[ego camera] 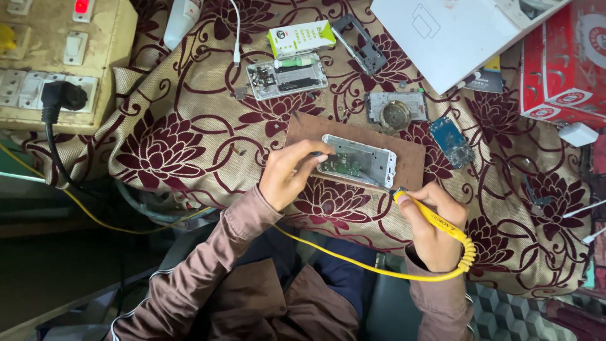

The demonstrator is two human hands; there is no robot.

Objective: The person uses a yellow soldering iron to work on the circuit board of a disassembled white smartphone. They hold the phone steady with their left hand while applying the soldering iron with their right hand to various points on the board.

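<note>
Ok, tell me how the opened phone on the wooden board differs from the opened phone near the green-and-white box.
The phone on the board rests on a brown wooden board, steadied by the left hand; the far phone lies bare on the patterned cloth, untouched. The right hand brings a yellow soldering iron to the near one only. Both are silver frames with their insides exposed.

A phone-repair bench: opened phones (358, 161) (several), loose circuit board (452, 141); yellow soldering iron (435, 221).
</note>
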